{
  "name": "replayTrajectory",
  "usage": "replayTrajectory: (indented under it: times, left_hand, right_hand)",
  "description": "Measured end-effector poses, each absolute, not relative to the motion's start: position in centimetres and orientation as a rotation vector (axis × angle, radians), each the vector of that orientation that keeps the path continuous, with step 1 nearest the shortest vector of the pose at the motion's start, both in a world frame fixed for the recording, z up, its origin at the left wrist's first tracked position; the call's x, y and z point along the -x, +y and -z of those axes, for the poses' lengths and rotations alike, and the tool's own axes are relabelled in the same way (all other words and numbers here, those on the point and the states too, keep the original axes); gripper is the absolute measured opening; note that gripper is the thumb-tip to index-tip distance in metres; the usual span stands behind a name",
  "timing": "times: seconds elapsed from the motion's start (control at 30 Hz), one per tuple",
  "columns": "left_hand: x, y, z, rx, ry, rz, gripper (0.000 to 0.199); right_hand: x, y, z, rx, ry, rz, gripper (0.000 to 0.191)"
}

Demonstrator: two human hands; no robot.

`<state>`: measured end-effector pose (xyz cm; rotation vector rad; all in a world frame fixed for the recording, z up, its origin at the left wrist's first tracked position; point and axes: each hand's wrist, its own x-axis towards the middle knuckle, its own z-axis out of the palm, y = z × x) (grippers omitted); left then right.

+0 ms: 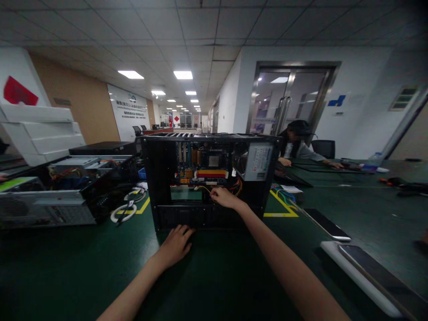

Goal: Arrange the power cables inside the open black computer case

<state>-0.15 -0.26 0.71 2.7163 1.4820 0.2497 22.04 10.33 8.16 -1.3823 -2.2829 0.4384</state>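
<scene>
An open black computer case (180, 217) stands upright on the green table in front of me. Inside it I see a motherboard (187, 156) with red and yellow memory slots, and a silver power supply (258, 161) at the upper right. My right hand (222, 197) reaches into the case, fingers pinched on a thin yellow cable (203, 189) with a small white connector at its left end. More coloured wires (238, 186) hang behind that hand. My left hand (178, 243) lies on the table with fingers spread, its fingertips at the bottom edge of the case.
Other opened computer cases (67, 209) stand at the left, beside coiled cables (124, 213). On the right lie a phone (327, 224), a white box with a dark device (374, 272), and more cables (286, 196). Another person (301, 147) sits across the table, near a bottle (373, 161).
</scene>
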Motion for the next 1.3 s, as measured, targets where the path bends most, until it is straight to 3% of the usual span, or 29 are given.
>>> replayTrajectory:
  times: [0.53, 0.87, 1.3]
  left_hand:
    - [0.2, -0.3, -0.9, -2.726, 1.451, -0.275, 0.04]
    - [0.2, -0.3, -0.8, -2.71, 1.469, -0.26, 0.04]
    - [0.0, -0.5, -1.2, -2.714, 1.472, -0.256, 0.039]
  right_hand:
    - [-19.1, 14.7, -6.0, 1.691, -2.576, -0.732, 0.024]
    - [-19.6, 16.2, -4.9, 1.709, -2.677, -1.205, 0.016]
    - [-19.4, 15.2, -5.8, 1.715, -2.653, -0.79, 0.019]
